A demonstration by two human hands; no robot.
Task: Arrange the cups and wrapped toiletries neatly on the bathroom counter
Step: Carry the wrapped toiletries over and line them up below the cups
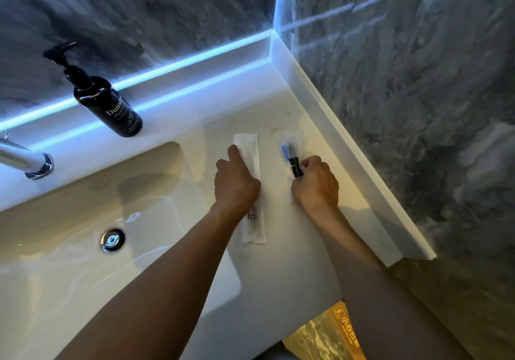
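A long white wrapped toothbrush packet (252,220) lies lengthwise on the white counter (281,248), to the right of the sink. My left hand (235,184) rests on its middle, index finger stretched along the wrapper. Just to the right, a clear-wrapped toiletry (291,157) with a blue and black item inside lies on the counter. My right hand (316,182) pinches its near end with curled fingers. No cups are in view.
A black pump bottle of hand wash (108,103) stands at the back, left of the packets. The sink basin (69,248) with its chrome drain (113,239) and tap (30,162) fills the left. A white raised ledge (348,159) borders the counter against the grey wall.
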